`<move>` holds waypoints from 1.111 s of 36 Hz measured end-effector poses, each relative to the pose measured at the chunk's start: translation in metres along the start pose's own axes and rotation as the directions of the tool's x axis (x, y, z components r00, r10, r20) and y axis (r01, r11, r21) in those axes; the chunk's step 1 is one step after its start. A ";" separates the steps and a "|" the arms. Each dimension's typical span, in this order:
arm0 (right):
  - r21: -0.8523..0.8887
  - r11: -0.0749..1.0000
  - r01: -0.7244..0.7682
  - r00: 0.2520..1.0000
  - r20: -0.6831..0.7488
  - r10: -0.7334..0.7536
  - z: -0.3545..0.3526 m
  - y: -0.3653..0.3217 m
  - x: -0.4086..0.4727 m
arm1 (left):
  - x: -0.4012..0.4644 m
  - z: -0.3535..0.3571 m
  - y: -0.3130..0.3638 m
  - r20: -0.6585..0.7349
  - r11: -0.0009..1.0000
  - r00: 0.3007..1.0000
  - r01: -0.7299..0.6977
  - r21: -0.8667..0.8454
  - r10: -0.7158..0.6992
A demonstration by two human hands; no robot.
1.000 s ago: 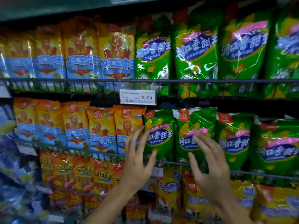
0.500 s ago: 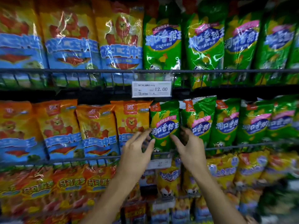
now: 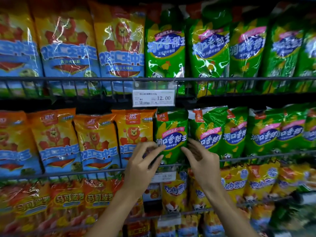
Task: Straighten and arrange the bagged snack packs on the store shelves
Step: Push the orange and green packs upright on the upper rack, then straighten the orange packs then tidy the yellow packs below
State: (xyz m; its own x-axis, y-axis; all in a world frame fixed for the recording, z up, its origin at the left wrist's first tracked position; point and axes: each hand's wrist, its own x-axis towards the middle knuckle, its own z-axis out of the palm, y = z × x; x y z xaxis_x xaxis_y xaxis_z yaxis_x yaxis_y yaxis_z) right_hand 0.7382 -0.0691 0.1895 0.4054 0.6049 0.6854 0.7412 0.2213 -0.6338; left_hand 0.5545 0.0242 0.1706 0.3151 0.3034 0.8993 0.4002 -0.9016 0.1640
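- The left hand [image 3: 142, 165] and the right hand [image 3: 201, 159] flank one glossy green plastic snack pack with a blue label band [image 3: 171, 135], which stands upright on the middle shelf, leftmost of the green packs.
- Left hand: fingers curled, fingertips [image 3: 160, 147] touching the pack's lower left edge. Whether they pinch the film or only rest on it cannot be told.
- Right hand: fingers loosely spread, fingertips [image 3: 185, 149] at the pack's lower right edge, with further fingers reaching into the gap beside the next green pack [image 3: 207, 132]. A firm hold cannot be confirmed.
- The pack's base sits behind the dark wire front rail [image 3: 85, 172] of the middle shelf.
- Just left of it stands an orange and blue foil pack printed with a lion figure [image 3: 135, 132], the end of a row of like packs.
- Above, a white paper price tag reading 12.00 [image 3: 153, 98] hangs from the upper shelf rail, between larger orange packs on the left and green packs on the right.
- Below, the lower shelf carries red and orange packs on the left and yellow packs on the right.
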 end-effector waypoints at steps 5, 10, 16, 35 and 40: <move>-0.123 0.934 0.335 0.910 -0.214 -0.355 -0.014 0.013 -0.009 | 0.000 0.008 0.004 0.109 0.984 0.979 -0.175 0.043 0.170; -0.328 0.889 0.319 0.942 0.005 -0.336 -0.008 0.029 0.003 | -0.002 0.015 0.023 0.258 0.963 0.963 -0.143 0.229 0.081; -0.446 0.848 0.288 0.953 0.044 -0.300 0.002 0.038 0.008 | 0.008 0.022 0.034 0.350 0.918 0.936 -0.097 0.383 -0.047; 0.116 0.910 0.397 0.911 0.072 -0.407 0.034 -0.016 -0.026 | -0.028 -0.073 -0.018 0.139 0.920 0.944 0.249 0.304 -0.301; 0.171 0.953 0.252 0.931 0.225 -0.286 0.074 -0.061 -0.035 | -0.045 -0.108 -0.055 0.150 0.914 0.964 0.150 0.377 -0.220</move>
State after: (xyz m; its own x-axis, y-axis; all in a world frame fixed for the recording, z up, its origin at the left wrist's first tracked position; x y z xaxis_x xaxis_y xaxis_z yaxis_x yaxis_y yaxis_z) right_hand 0.6389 -0.0472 0.1778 0.0451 0.6719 0.7392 0.7163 0.4940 -0.4928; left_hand 0.4257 0.0268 0.1652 0.3450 0.5373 0.7696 0.7377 -0.6622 0.1316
